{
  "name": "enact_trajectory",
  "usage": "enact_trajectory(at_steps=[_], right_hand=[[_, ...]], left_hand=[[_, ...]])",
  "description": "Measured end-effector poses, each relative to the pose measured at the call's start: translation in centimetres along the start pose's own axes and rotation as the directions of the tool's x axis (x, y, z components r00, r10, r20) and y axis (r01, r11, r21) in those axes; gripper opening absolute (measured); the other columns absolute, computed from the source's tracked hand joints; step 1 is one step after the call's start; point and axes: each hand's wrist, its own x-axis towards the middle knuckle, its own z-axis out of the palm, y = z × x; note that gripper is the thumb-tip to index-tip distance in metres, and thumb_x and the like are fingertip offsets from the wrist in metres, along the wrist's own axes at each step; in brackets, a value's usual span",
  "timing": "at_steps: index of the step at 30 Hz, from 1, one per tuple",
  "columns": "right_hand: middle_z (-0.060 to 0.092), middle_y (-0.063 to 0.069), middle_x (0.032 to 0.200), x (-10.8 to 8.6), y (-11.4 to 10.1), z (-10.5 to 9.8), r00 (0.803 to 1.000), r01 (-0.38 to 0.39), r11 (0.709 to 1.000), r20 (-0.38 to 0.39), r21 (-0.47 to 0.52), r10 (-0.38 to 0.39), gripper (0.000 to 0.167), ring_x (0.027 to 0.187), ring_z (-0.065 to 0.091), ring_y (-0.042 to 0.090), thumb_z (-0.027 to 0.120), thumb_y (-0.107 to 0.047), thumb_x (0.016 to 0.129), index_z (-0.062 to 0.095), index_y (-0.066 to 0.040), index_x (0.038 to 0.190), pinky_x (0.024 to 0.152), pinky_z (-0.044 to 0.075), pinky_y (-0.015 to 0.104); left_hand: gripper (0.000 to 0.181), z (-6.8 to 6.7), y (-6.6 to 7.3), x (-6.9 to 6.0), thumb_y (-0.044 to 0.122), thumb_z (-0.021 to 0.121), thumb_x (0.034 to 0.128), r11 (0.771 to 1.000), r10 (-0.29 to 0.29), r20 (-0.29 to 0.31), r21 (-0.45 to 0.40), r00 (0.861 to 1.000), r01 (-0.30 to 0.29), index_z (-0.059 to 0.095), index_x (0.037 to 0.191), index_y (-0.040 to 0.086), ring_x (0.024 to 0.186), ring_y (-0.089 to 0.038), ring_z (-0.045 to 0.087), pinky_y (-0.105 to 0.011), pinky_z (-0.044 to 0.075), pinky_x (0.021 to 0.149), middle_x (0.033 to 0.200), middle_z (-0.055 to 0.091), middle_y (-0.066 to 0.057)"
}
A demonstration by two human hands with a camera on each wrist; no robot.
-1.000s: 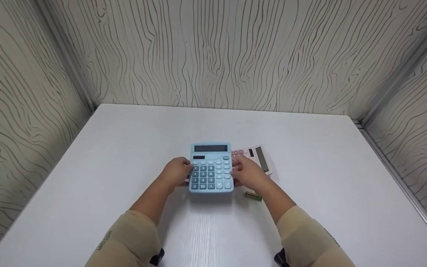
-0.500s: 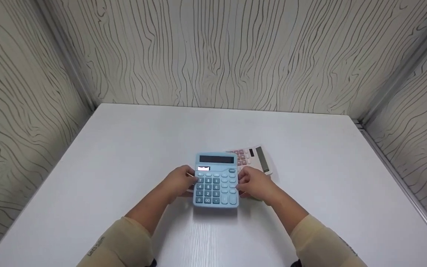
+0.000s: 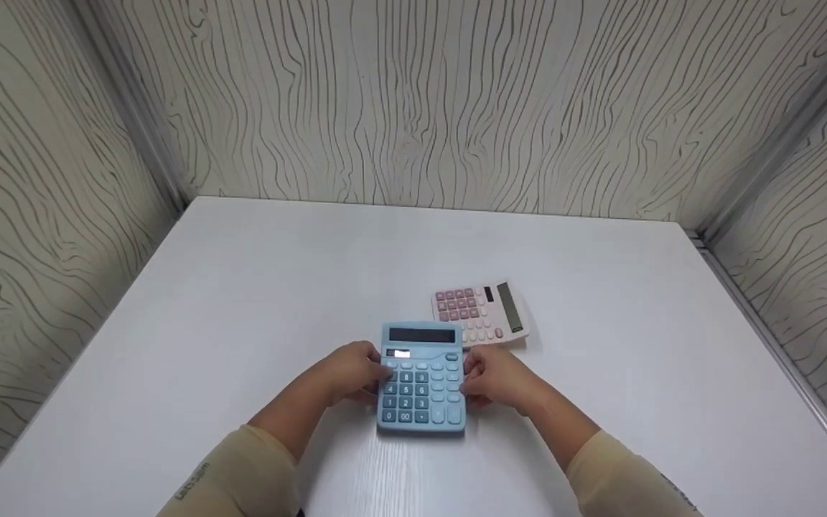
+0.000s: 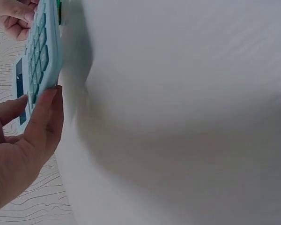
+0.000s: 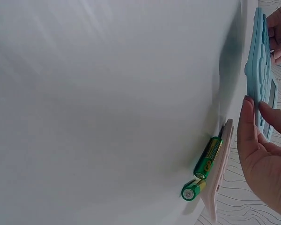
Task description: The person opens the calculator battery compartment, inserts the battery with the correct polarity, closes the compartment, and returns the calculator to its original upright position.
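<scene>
A light blue calculator (image 3: 422,380) is held face up between both hands, its display at the far end. My left hand (image 3: 347,371) pinches its left edge, thumb on top and fingers beneath. On the right edge, my right hand (image 3: 501,376) grips it the same way. Both wrist views show the calculator (image 4: 42,51) raised off the table, with a shadow below. Behind it and to the right lies a pink and white calculator (image 3: 485,312), partly overlapped in the head view.
In the right wrist view, two green batteries (image 5: 208,157) lie beside the pink calculator on the white table (image 3: 277,273). Patterned panels (image 3: 413,108) stand behind the table and at both sides.
Both hands have brought the blue calculator nearer to the body and slightly right, uncovering more of the pink one. The green battery seen earlier in the head view is now hidden there.
</scene>
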Motion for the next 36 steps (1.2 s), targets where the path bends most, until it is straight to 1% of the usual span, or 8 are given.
enact_trajectory(at_steps=[5,9,14,17,20,27,32,36], right_hand=[[0.059,0.009,0.079,0.1,0.5,0.4,1.000,-0.018,1.000,-0.005,-0.021,0.018,0.017,0.067,0.062,0.017,0.065,-0.001,0.080,0.053,-0.002,0.092,0.062,0.054,0.029],[0.059,0.009,0.078,0.0,0.6,0.7,1.000,-0.027,0.999,-0.015,-0.046,0.027,0.016,0.067,0.061,0.017,0.065,-0.001,0.081,0.053,-0.003,0.092,0.062,0.053,0.029],[0.058,0.008,0.078,0.0,0.6,0.9,0.999,-0.039,0.997,-0.028,-0.071,0.038,0.016,0.068,0.061,0.017,0.064,-0.001,0.081,0.053,-0.004,0.093,0.062,0.053,0.029],[0.058,0.008,0.078,0.1,0.7,1.0,0.999,-0.039,0.996,-0.030,-0.086,0.036,0.016,0.067,0.060,0.016,0.064,-0.001,0.081,0.053,-0.004,0.093,0.062,0.052,0.028],[0.058,0.008,0.078,0.1,0.8,1.0,0.999,-0.040,0.994,-0.031,-0.098,0.038,0.016,0.067,0.060,0.016,0.063,-0.001,0.080,0.053,-0.004,0.092,0.061,0.052,0.028],[0.059,0.008,0.079,0.2,0.9,1.0,0.998,-0.053,0.995,-0.029,-0.088,0.051,0.017,0.067,0.060,0.017,0.063,-0.001,0.081,0.053,-0.004,0.094,0.061,0.052,0.028],[0.058,0.009,0.079,0.0,0.7,1.0,0.999,-0.048,0.996,-0.018,-0.071,0.046,0.016,0.067,0.061,0.017,0.063,-0.001,0.081,0.053,-0.003,0.094,0.061,0.053,0.029],[0.059,0.009,0.080,0.0,0.6,0.8,0.999,-0.043,0.998,0.000,-0.038,0.043,0.016,0.067,0.062,0.018,0.062,-0.001,0.082,0.052,-0.003,0.094,0.061,0.053,0.029]], left_hand=[[0.023,0.6,-0.2,0.0,0.016,0.061,0.0864,1.000,-0.028,0.004,0.005,1.000,0.028,0.052,0.102,0.002,0.078,-0.021,0.060,-0.034,0.053,0.070,0.088,0.059,-0.010],[0.025,0.8,-0.4,0.1,0.017,0.061,0.0861,0.999,-0.042,-0.005,0.032,0.999,0.043,0.052,0.103,0.002,0.077,-0.022,0.060,-0.034,0.053,0.070,0.086,0.058,-0.010],[0.028,0.9,-0.4,0.3,0.018,0.062,0.0851,0.997,-0.028,-0.017,0.076,0.999,0.029,0.052,0.104,0.000,0.074,-0.021,0.060,-0.034,0.053,0.068,0.084,0.059,-0.010],[0.026,0.8,-0.5,0.4,0.020,0.062,0.0845,0.992,-0.011,-0.028,0.122,1.000,0.014,0.054,0.100,0.000,0.072,-0.021,0.060,-0.033,0.053,0.066,0.082,0.059,-0.010],[0.025,0.9,-0.6,0.6,0.020,0.062,0.0839,0.989,-0.001,-0.036,0.148,0.999,0.007,0.055,0.098,0.001,0.071,-0.021,0.060,-0.032,0.052,0.065,0.080,0.059,-0.009],[0.030,1.0,-0.6,0.8,0.020,0.061,0.0843,0.991,-0.009,-0.036,0.130,0.999,0.014,0.055,0.104,-0.002,0.073,-0.020,0.060,-0.033,0.052,0.066,0.082,0.059,-0.009],[0.037,1.1,-0.3,0.8,0.022,0.062,0.0841,0.992,-0.028,-0.063,0.123,0.998,0.036,0.053,0.111,-0.002,0.074,-0.021,0.060,-0.033,0.052,0.068,0.084,0.058,-0.009],[0.045,1.1,-0.1,0.7,0.027,0.064,0.0832,0.991,-0.037,-0.072,0.127,0.997,0.046,0.051,0.115,-0.003,0.077,-0.021,0.059,-0.035,0.052,0.071,0.088,0.058,-0.009]])
